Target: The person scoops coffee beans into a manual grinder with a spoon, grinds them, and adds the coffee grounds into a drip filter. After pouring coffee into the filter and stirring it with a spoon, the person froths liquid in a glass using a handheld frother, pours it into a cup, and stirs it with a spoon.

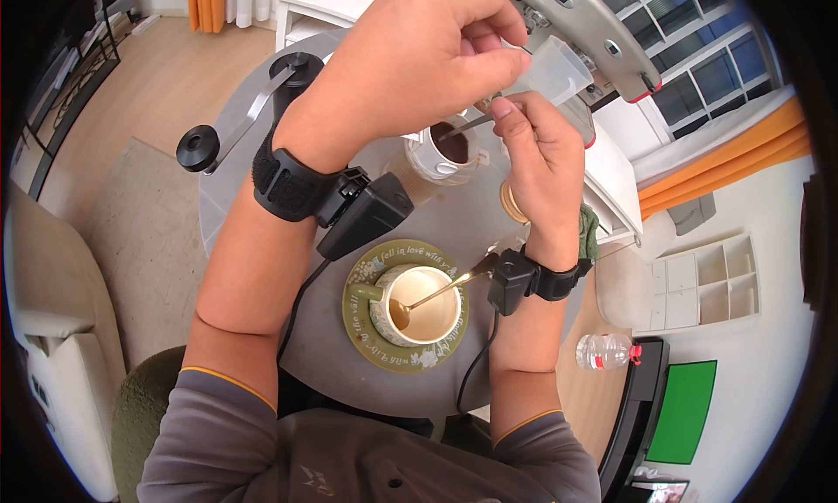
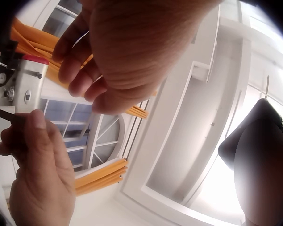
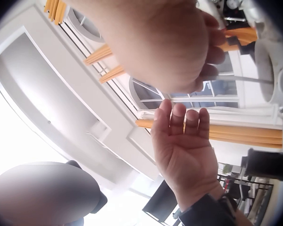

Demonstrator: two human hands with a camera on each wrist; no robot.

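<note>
My right hand (image 1: 546,150) pinches a thin metal handle (image 1: 471,126), likely a spoon's. Its far end reaches into a white cup-shaped holder (image 1: 426,160) of dark coffee grounds (image 1: 449,147); the tip is hidden there. The holder sits over a clear glass vessel (image 1: 410,184). Above and to the left, my left hand (image 1: 428,62) hovers with fingers loosely bent. In the right wrist view the left palm (image 3: 188,157) faces the camera and holds nothing. Nearer my body, a mug (image 1: 423,307) with a gold spoon (image 1: 441,291) in it stands on a green saucer (image 1: 358,333).
A black hand grinder (image 1: 297,71) with a crank stands left on the grey round table (image 1: 323,346). Behind my right hand are a clear plastic container (image 1: 559,71) and a silver machine (image 1: 602,36). A capped bottle (image 1: 602,352) is off to the right.
</note>
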